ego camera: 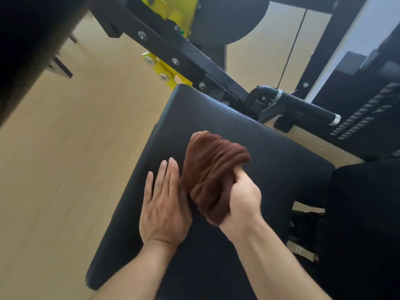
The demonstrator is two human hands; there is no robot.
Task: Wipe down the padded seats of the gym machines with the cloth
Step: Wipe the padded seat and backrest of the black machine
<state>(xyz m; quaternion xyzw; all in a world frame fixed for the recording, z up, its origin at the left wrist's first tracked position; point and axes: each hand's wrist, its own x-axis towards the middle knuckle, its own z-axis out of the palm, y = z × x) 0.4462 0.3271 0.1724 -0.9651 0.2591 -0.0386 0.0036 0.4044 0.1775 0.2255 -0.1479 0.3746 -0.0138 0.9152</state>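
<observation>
the right hand (pixel 242 198) is clenched around a bunched brown cloth (pixel 211 169), which hangs or rests just over the middle of the black padded seat (pixel 270 152). the left hand (pixel 165 204) lies flat with fingers straight, just beside the cloth's left edge. the seat's long axis runs away from the person toward the black frame (pixel 173 50), so most of the unwiped pad likely lies ahead of the right hand.

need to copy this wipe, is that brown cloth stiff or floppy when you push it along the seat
Probably floppy: the brown cloth bunches into deep folds where the right hand grips it. It looks light, held up by one hand. Pushed over the ribbed black seat pad, it would likely drag and crumple rather than glide.
</observation>
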